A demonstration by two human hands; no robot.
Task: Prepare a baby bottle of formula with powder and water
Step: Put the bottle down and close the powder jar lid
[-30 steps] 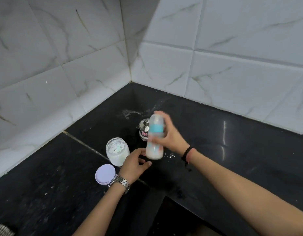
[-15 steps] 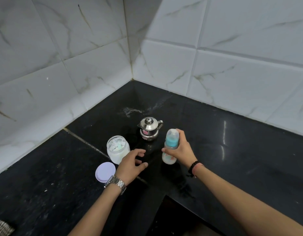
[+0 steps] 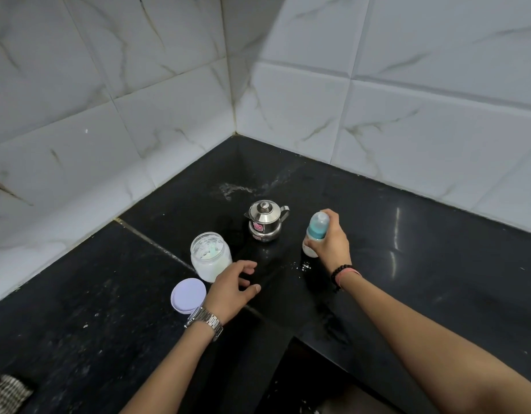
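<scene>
A baby bottle with a blue collar, clear cap and milky liquid stands upright on the black counter. My right hand grips it from the right side. My left hand hovers low over the counter with fingers spread and holds nothing. Just left of that hand stands an open glass jar of white powder, and its lilac lid lies flat nearer me. A small lidded steel pot sits behind, between jar and bottle.
White marble-look tiled walls meet in a corner behind the counter. Specks of spilled powder lie near the bottle's base. The counter's front edge drops away at the lower middle. A woven item shows at the bottom left.
My right hand has lowered the bottle from mid-air to the counter and moved it right of the steel pot. My left hand has stayed near the jar.
</scene>
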